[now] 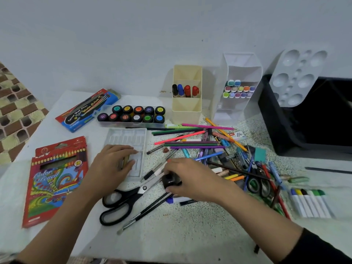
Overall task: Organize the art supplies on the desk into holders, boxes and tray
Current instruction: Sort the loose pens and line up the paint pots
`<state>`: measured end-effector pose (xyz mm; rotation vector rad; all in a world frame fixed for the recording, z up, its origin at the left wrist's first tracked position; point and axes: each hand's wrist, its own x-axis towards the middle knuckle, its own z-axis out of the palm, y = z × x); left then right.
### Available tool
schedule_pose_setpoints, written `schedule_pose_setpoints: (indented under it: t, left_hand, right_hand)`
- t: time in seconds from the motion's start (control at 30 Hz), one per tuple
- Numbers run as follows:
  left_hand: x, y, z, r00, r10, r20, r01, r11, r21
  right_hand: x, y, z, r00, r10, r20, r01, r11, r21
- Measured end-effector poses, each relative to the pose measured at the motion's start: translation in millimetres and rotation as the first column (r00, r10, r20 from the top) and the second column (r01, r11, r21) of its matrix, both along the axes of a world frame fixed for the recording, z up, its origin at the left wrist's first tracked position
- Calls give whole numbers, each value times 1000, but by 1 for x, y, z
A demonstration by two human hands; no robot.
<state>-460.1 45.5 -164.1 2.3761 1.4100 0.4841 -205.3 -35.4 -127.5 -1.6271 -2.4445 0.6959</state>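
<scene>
My left hand [114,162] rests on a clear plastic tray [131,138] and pinches a small yellowish piece between thumb and fingers. My right hand [190,178] grips a small black round object [171,181] on the desk, beside black scissors [122,201] and a few black paintbrushes [146,212]. A heap of coloured pencils [192,139], pens and markers lies right of the tray. Behind it stand a cream holder [187,109] with markers and a white tiered holder [240,73] with pastel markers.
A box of paint pots [133,115], a watercolour box [85,111] and a colour pencil box [55,178] lie on the left. A black bin [314,119] with a white palette [297,77] stands at right. White markers [310,202] lie near the right edge.
</scene>
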Motion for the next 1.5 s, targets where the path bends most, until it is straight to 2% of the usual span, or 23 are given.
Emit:
schedule_pose_setpoints:
  t: [0.13, 0.3, 0.37, 0.43, 0.5, 0.63, 0.77, 0.87, 0.97, 1.13, 1.3, 1.43, 1.5]
  left_hand:
    - [-4, 3, 6, 994, -14, 108, 18, 999, -34]
    - [-17, 27, 21, 938, 60, 341, -6, 987, -159]
    - [-28, 45, 24, 949, 40, 312, -7, 994, -108]
    - [-41, 66, 26, 958, 29, 285, -14, 998, -56]
    - [-54, 90, 25, 962, 47, 270, -37, 998, -41]
    - [-74, 133, 16, 980, 68, 186, -63, 998, -31]
    - [-82, 150, 6, 997, -17, 79, 13, 999, 43]
    - [-87, 157, 1, 995, -49, 83, 44, 997, 60]
    - [-91, 164, -2, 996, -42, 73, 35, 995, 89]
    - [-95, 173, -3, 991, -53, 120, 41, 994, 101]
    - [-95, 173, -3, 991, -42, 128, 30, 995, 96]
    - [-95, 171, -2, 993, -43, 106, 32, 995, 95]
    - [-96, 170, -1, 994, -49, 102, 39, 994, 101]
  right_hand:
    - [-6, 15, 4, 985, -97, -140, 92, 995, -41]
    - [-27, 50, 12, 948, -197, -250, 195, 980, -34]
    - [-41, 68, 13, 900, -267, -346, 263, 963, -59]
    - [-57, 87, 16, 804, -352, -479, 342, 933, -112]
    - [-73, 106, 18, 736, -396, -549, 398, 909, -121]
    - [-103, 150, 18, 681, -409, -608, 504, 864, -16]
    - [-126, 193, 9, 628, -398, -669, 536, 844, 2]
    - [-141, 218, 3, 671, -367, -644, 486, 874, 8]
    - [-151, 236, -8, 753, -323, -573, 426, 904, 51]
    - [-151, 244, -19, 888, -264, -376, 363, 906, 219]
    - [-149, 241, -24, 899, -264, -349, 355, 906, 230]
    - [-146, 238, -26, 958, -187, -218, 247, 924, 293]
    - [-143, 237, -28, 978, -163, -127, 200, 900, 388]
